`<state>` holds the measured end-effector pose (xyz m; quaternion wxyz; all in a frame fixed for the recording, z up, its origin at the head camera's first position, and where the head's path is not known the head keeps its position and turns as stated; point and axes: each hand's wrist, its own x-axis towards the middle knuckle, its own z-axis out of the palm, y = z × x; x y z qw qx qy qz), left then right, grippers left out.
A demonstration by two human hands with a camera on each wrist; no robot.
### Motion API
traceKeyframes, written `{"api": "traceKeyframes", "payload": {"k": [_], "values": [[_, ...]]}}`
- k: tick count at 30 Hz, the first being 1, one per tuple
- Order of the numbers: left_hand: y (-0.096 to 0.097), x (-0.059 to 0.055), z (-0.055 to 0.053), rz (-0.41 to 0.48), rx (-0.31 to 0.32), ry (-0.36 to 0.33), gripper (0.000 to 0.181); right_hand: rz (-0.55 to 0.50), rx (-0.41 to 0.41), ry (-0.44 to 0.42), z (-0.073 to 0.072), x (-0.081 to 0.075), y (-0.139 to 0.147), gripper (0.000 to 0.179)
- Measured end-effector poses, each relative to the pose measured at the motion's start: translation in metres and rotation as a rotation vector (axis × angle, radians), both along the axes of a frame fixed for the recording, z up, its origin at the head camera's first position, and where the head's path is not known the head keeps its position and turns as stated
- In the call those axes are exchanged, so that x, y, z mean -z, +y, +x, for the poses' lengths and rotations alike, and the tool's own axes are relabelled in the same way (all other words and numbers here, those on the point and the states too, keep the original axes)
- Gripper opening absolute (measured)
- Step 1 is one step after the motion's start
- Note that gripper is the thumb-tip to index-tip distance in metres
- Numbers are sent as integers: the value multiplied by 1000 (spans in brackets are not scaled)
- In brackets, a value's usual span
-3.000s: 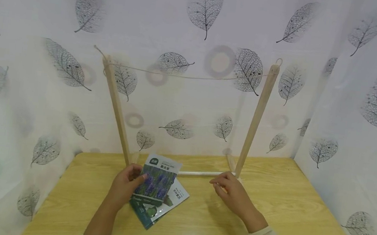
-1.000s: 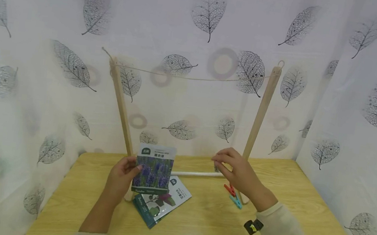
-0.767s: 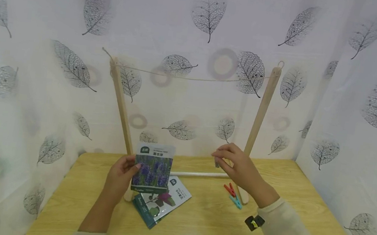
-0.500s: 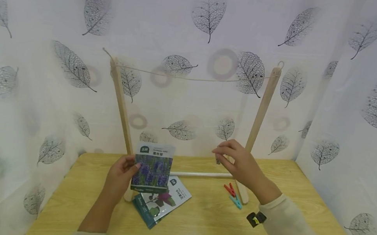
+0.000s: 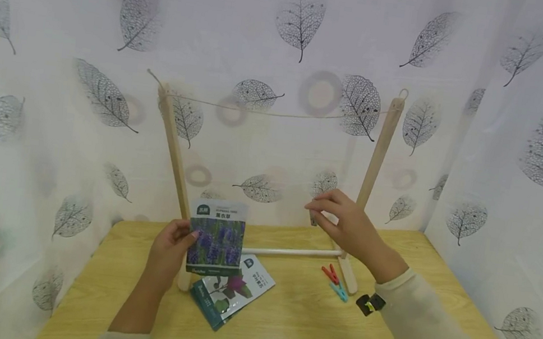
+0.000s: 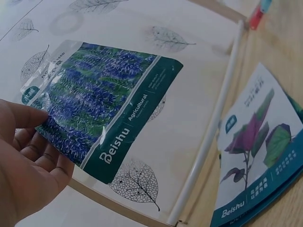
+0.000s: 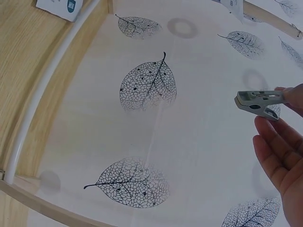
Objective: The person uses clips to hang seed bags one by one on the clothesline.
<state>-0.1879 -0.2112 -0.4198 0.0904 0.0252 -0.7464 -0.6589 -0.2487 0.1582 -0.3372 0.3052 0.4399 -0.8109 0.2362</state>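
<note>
My left hand pinches the left edge of a lavender seed packet, held upright above the table with its flower picture facing me. In the left wrist view the thumb lies on the front of the packet, the fingers behind it. My right hand holds a small grey clothespin by its handle end between thumb and fingers, in the air near the right post. Below the left hand, more seed packets lie stacked on the table, the top one showing a purple-leaved plant.
A wooden frame has a left post, a right post, and a thin string tied between their tops. A white rod joins them low down. One red clothespin and one light-blue clothespin lie by the right foot.
Over three seconds my right hand has risen from the table with the grey clothespin, uncovering the red and blue ones. My left hand has lifted the lavender packet off the stack and straightened it.
</note>
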Motion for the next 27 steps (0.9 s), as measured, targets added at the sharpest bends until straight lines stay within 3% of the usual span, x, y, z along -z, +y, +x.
{"api": "traceKeyframes", "payload": {"k": [5,27], "values": [[0,-1,-1,48,4,11,28,10,-3,3,-1,-12,-2,23],[1,-8,-5,60,-12,15,26,-27,-52,-34,-3,-52,-20,18]]}}
